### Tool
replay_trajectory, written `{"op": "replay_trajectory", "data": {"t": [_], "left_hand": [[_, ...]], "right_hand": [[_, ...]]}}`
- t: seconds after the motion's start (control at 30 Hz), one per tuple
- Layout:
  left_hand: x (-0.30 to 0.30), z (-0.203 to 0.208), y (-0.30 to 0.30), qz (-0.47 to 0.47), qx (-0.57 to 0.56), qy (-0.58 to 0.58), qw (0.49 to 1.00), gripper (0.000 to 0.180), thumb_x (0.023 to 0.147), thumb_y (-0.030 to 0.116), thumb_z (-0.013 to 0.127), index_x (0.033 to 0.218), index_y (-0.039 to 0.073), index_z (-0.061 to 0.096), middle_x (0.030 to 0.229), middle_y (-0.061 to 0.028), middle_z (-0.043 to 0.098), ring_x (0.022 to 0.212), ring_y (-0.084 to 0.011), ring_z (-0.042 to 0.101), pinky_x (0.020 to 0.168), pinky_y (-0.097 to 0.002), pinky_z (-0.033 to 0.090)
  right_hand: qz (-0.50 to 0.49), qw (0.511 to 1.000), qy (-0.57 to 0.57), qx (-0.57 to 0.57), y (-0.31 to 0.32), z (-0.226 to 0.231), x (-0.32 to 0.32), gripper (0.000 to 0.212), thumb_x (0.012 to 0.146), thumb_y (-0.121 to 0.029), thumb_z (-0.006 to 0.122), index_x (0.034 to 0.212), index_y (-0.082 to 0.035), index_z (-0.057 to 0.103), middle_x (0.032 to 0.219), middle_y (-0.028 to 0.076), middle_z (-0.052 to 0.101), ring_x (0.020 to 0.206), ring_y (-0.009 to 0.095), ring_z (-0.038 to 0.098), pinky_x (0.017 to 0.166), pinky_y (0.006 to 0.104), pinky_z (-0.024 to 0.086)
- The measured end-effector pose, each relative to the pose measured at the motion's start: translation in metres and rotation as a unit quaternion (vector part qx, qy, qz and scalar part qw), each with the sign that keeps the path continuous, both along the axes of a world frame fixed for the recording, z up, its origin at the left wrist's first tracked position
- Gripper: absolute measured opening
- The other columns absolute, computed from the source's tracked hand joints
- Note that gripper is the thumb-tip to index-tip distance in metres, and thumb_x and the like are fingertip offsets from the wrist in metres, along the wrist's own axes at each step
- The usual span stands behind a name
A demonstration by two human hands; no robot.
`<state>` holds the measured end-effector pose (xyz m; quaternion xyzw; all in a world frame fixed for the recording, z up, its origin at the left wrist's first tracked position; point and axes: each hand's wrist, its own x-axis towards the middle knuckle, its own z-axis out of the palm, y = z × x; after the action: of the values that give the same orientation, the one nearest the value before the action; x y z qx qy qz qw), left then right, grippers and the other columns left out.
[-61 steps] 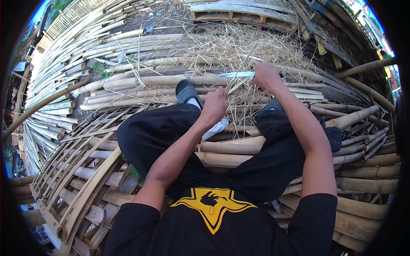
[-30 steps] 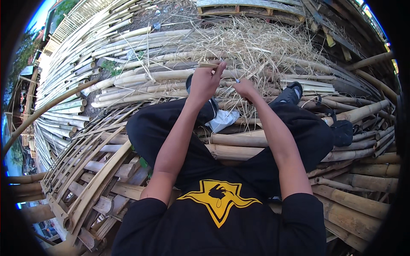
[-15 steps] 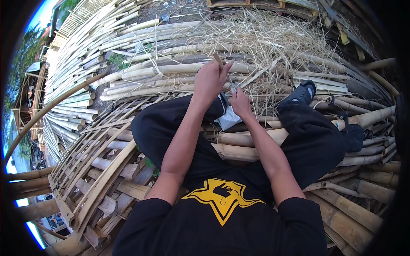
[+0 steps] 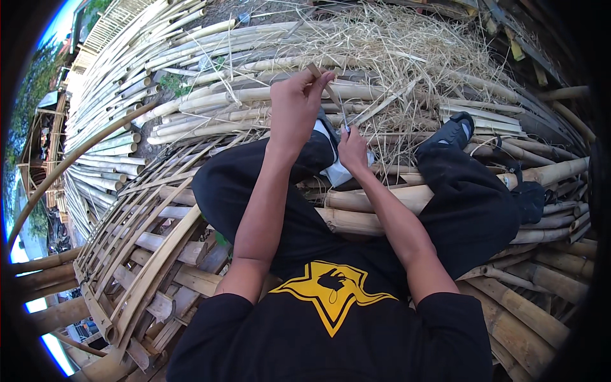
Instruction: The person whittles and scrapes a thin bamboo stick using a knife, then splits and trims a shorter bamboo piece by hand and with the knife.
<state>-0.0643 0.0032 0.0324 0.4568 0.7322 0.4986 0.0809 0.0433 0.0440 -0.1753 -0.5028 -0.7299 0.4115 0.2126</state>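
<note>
Pinched between the thumb and fingers of my left hand (image 4: 294,108) is a thin brown bamboo strip (image 4: 332,95). One end of it pokes out above the hand, and the other slants down toward my right hand (image 4: 354,151). That hand is closed round the handle of a small knife (image 4: 344,116), its narrow blade pointing up and away from me. The blade lies at or very near the lower part of the strip; I cannot tell whether they touch. Something white, like cloth or a bag (image 4: 337,174), shows below my right hand, next to my shoe (image 4: 328,130).
A heap of pale shavings (image 4: 407,57) covers the poles ahead. Long bamboo poles (image 4: 223,95) lie across the ground, with more stacked at the left. A lattice of bamboo slats (image 4: 143,254) sits by my left knee. Thick poles (image 4: 522,312) lie at my right.
My left hand has moved left and slightly away from me, widening the gap between the hands and baring more of the strip. My right hand has shifted slightly left with the knife.
</note>
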Motion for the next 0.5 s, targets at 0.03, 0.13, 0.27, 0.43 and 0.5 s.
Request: {"op": "replay_trajectory", "data": {"t": [0.03, 0.13, 0.27, 0.43, 0.5], "left_hand": [[0.000, 0.001, 0.000, 0.001, 0.001, 0.000, 1.000, 0.018, 0.087, 0.013, 0.067, 0.096, -0.002, 0.070, 0.071, -0.0086, 0.068, 0.065, -0.0065, 0.061, 0.058, -0.0234, 0.047], [0.007, 0.006, -0.001, 0.023, 0.004, 0.047, 0.999, 0.019, 0.087, 0.016, 0.068, 0.092, -0.003, 0.071, 0.066, -0.0085, 0.066, 0.059, -0.0060, 0.057, 0.054, -0.0237, 0.044], [0.010, 0.007, -0.002, 0.050, 0.041, 0.041, 0.997, 0.017, 0.087, 0.014, 0.065, 0.086, -0.003, 0.069, 0.055, -0.0146, 0.056, 0.043, -0.0180, 0.041, 0.045, -0.0310, 0.034], [0.001, 0.002, -0.001, 0.066, 0.053, 0.022, 0.996, 0.019, 0.087, 0.015, 0.066, 0.086, -0.004, 0.069, 0.052, -0.0129, 0.054, 0.043, -0.0139, 0.040, 0.044, -0.0309, 0.034], [-0.006, 0.005, -0.003, 0.065, -0.008, 0.017, 0.998, 0.020, 0.088, 0.016, 0.067, 0.091, -0.002, 0.071, 0.063, -0.0070, 0.066, 0.055, -0.0045, 0.051, 0.051, -0.0230, 0.040]], "right_hand": [[0.001, 1.000, 0.000, 0.001, 0.001, 0.001, -0.001, 0.032, 0.096, -0.027, 0.045, 0.094, 0.004, 0.053, 0.079, 0.030, 0.060, 0.080, 0.049, 0.058, 0.070, 0.0550, 0.043], [0.015, 1.000, 0.000, 0.006, 0.001, 0.002, 0.000, 0.031, 0.096, -0.026, 0.045, 0.093, 0.003, 0.054, 0.079, 0.029, 0.060, 0.080, 0.048, 0.058, 0.069, 0.0546, 0.043], [0.023, 0.999, 0.007, 0.021, 0.004, -0.005, 0.000, 0.029, 0.095, -0.025, 0.046, 0.094, 0.003, 0.053, 0.078, 0.029, 0.060, 0.078, 0.048, 0.058, 0.068, 0.0547, 0.043], [0.032, 0.999, 0.011, 0.026, 0.005, 0.013, 0.000, 0.028, 0.095, -0.025, 0.046, 0.093, 0.002, 0.053, 0.076, 0.028, 0.060, 0.077, 0.048, 0.058, 0.067, 0.0551, 0.042], [0.044, 0.999, 0.014, 0.018, 0.006, 0.025, -0.001, 0.028, 0.095, -0.025, 0.046, 0.094, 0.002, 0.054, 0.078, 0.029, 0.060, 0.080, 0.048, 0.058, 0.069, 0.0553, 0.042]]}}
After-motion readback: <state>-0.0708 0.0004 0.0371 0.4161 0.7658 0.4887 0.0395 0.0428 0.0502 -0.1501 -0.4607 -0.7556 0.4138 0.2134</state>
